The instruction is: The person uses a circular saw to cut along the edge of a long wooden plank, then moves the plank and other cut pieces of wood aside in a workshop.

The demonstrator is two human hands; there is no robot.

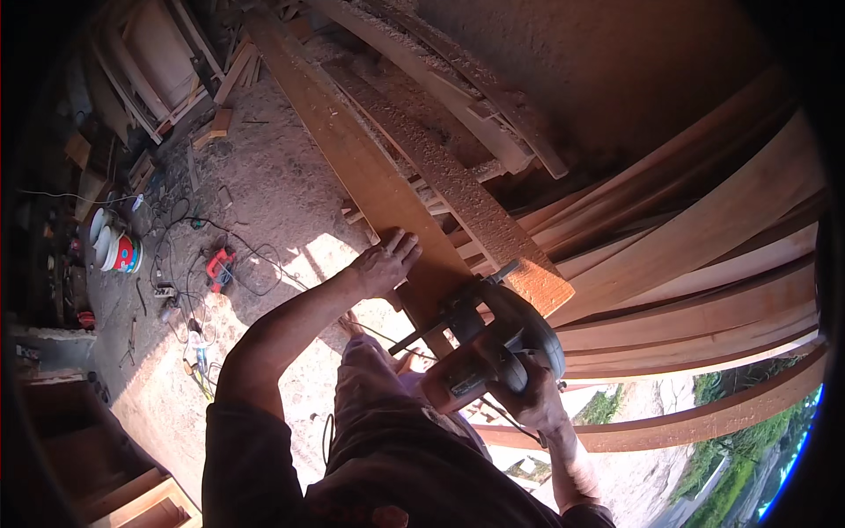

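A long wooden board (356, 158) runs diagonally from the back toward my body. My left hand (384, 268) rests on its near section at the left edge, fingers spread and lying on the wood. My right hand (532, 400) is closed on the rear handle of a dark circular saw (497, 326), which sits over the near end of the board with a rod sticking out to the left. A second board (528, 268), covered in sawdust, lies alongside on the right. The saw hides the board's end and whatever of the blade is beneath it.
Stacked long planks (678, 246) fill the right side. A red power tool (220, 268), tangled cords and paint buckets (123, 251) lie on the dusty floor (176, 370) at left. Wooden frames (154, 70) lean at the back left; an open wooden cabinet (158, 502) stands at lower left.
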